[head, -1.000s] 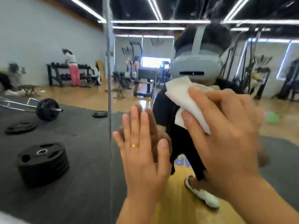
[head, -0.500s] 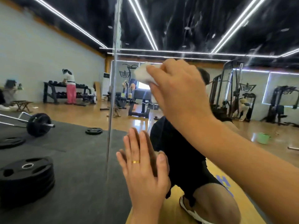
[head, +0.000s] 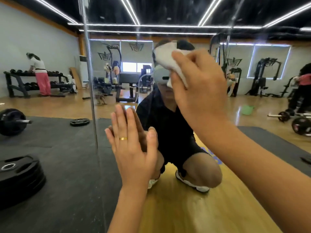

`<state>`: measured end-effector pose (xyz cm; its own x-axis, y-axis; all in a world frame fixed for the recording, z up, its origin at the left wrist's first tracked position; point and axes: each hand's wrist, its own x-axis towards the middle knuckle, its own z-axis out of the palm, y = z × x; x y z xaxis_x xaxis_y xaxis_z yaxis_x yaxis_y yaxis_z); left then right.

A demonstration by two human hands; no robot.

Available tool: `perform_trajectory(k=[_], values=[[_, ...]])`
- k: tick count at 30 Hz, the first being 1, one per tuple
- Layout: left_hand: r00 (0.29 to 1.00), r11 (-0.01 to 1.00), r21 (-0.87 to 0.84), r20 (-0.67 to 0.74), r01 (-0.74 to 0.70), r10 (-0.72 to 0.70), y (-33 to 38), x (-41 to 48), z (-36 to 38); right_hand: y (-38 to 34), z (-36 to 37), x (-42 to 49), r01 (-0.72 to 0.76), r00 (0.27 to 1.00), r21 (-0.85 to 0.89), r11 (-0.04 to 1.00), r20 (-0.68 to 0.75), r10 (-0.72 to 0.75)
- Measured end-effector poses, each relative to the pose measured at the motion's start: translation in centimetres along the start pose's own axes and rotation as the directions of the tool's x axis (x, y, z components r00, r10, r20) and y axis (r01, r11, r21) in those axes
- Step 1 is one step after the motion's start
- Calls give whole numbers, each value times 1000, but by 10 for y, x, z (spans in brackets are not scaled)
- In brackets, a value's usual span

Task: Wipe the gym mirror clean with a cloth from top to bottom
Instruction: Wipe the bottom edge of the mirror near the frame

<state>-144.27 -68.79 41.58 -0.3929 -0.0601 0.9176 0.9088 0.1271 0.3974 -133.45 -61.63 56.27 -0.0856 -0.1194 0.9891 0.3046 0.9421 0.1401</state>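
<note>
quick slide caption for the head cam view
Right hand holds a white cloth to the gym mirror while the left hand lies flat against it.

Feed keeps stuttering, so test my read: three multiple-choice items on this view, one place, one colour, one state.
1. Where is the cloth relative to the left hand?
A. Below it
B. Above it, to its right
C. Lying on the floor
2. What colour is the ring on that hand?
A. Gold
B. Black
C. Red
3. How is the left hand on the mirror?
A. Curled in a fist
B. Gripping the cloth
C. Flat, fingers straight
Answers: 1 B, the right hand holds the cloth higher on the mirror; 2 A, the ring shines gold; 3 C, its palm faces the mirror, meeting its reflection.
</note>
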Motion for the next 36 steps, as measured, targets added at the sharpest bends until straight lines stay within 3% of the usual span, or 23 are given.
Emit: perform_trajectory(k=[5, 8, 12, 15, 17, 20, 23, 27, 30, 32, 36], values=[[1000, 1000, 5, 5, -17, 17, -5, -5, -1, -49, 44, 7, 244, 967, -69, 967, 87, -238], [999, 999, 14, -3, -38, 38, -9, -7, -2, -56, 43, -2, 292, 952, -74, 954, 118, -282], [999, 999, 12, -9, -45, 45, -12, -7, -3, 5, -6, -30, 28, 1000, -100, 995, -5, -28], [999, 998, 23, 3, -53, 53, -12, -6, -5, 12, -13, -41, -196, 976, -46, 979, -108, 190], [998, 997, 28, 17, -66, 65, -15, -7, -6, -16, 6, -40, -192, 977, -31, 981, -102, 188], [995, 995, 42, 42, -90, 88, -18, -8, -8, -56, 30, -36, -41, 999, -35, 999, -11, 41], [996, 996, 28, 45, -79, 78, -16, -9, -9, -43, 23, -30, 25, 1000, -85, 996, 12, -24], [998, 998, 13, 37, -60, 59, -14, -8, -10, 16, -13, -37, -188, 966, -121, 975, -200, 161], [998, 998, 10, 32, -58, 57, -13, -10, -8, 26, -18, -42, -353, 902, -23, 935, -274, 333], [998, 998, 15, 25, -57, 56, -12, -11, -7, 3, -5, -45, -315, 922, -10, 949, -239, 304], [998, 998, 22, 4, -60, 60, -14, -11, -5, -25, 5, -64, -37, 998, -59, 998, -56, 33]])
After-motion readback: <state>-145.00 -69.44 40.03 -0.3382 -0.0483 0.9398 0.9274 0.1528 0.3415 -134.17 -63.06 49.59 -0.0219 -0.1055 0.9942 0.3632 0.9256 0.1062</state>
